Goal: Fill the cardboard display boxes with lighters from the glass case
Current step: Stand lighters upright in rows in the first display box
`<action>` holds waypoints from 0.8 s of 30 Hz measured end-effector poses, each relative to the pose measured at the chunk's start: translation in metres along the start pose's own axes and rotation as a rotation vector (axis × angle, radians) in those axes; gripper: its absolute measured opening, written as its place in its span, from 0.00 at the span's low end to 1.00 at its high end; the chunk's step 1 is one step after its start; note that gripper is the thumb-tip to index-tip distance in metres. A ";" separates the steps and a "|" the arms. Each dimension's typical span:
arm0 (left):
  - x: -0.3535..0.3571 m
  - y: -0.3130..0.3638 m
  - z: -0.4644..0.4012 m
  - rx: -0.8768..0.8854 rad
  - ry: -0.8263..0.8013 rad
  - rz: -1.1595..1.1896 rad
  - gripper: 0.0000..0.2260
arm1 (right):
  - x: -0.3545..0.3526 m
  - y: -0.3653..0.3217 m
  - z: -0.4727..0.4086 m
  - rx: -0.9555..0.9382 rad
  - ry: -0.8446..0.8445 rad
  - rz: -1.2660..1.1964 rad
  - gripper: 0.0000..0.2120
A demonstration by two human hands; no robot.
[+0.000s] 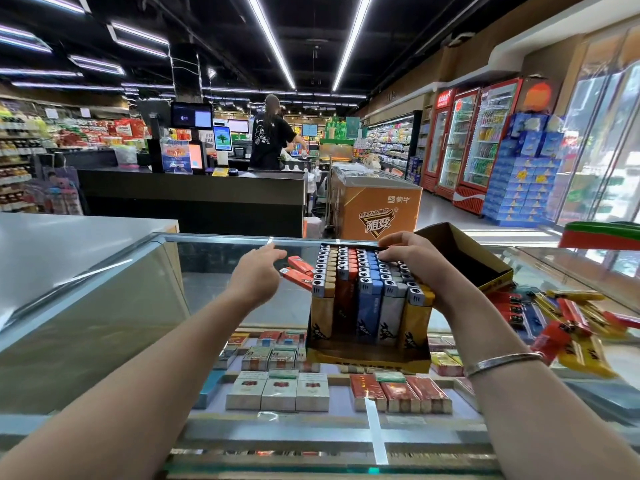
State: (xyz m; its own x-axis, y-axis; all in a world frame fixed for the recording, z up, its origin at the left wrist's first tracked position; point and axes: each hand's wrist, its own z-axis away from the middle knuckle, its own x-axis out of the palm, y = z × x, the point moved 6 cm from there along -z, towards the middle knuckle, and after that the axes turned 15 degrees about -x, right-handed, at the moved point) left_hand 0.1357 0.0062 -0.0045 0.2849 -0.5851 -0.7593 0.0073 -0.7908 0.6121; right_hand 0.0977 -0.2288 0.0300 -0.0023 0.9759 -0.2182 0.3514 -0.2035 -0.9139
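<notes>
Curled fingers of the right hand (414,261) press down on the tops of the upright lighters (367,289) packed into a cardboard display box (367,358), the thumb side lying over the far rows and the palm against the yellow column at 3 o'clock of the pack; whether the fingers actually clasp any single lighter cannot be told. At 9 o'clock of the box, the left hand (258,275) hovers with fingers loosely extended and holding nothing, reaching toward two orange loose lighters (299,270) lying flat on the glass case (214,271). Both bare forearms stretch out from the bottom corners of the view, and a thin silver bracelet (502,362) circles the right wrist.

The box, of brown card with a yellow printed front lip, stands on the smooth, reflective case top near centre frame. Its lighters are slim plastic rectangles with metal heads, ranked in columns of tan, red, blue, white and yellow. A second, empty cardboard box (464,252) sits tilted at 2 o'clock, just behind the right hand. A jumbled heap of red and yellow lighters (568,327) lies at 3 o'clock, partly cut off by the frame edge. Beneath the glass, rows of cigarette packs (278,391) show, blurred by reflections; their print is unreadable.
</notes>
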 end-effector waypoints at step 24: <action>-0.004 -0.037 -0.005 -0.236 0.169 -0.292 0.14 | -0.001 0.001 -0.002 -0.038 0.002 0.045 0.09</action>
State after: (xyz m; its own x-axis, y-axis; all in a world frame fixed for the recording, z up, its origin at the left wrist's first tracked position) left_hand 0.1392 0.0384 -0.0227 0.3916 -0.2885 -0.8737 0.3250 -0.8450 0.4247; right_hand 0.1003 -0.2296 0.0305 0.0160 0.9660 -0.2579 0.3862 -0.2439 -0.8896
